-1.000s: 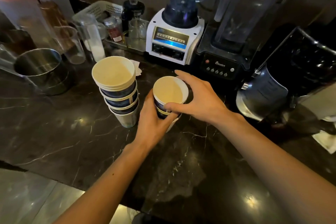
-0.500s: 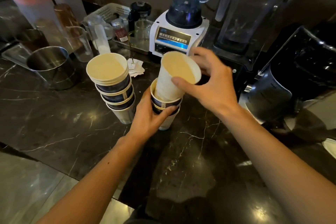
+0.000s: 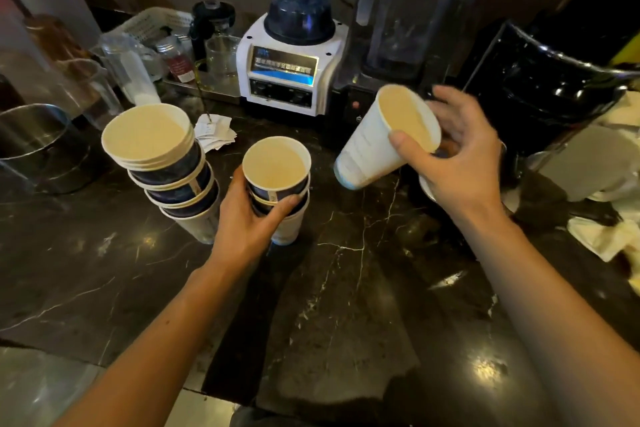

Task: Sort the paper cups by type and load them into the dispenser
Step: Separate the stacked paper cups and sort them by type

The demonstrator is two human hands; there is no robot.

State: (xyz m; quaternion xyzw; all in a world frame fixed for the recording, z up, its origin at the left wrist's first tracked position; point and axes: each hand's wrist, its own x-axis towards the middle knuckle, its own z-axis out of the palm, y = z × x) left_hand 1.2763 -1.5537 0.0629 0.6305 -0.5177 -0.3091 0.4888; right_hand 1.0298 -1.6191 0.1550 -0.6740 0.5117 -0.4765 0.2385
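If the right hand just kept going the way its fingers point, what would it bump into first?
The right hand, holding a white cup, points left. Probably the short cup stack in the left hand comes first, though depth is hard to judge.

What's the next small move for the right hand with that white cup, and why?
Probably set the white cup down apart from both stacks. The right hand holds it tilted, off the counter, and its plain white wall differs from the dark-banded cups in the small stack that the left hand grips.
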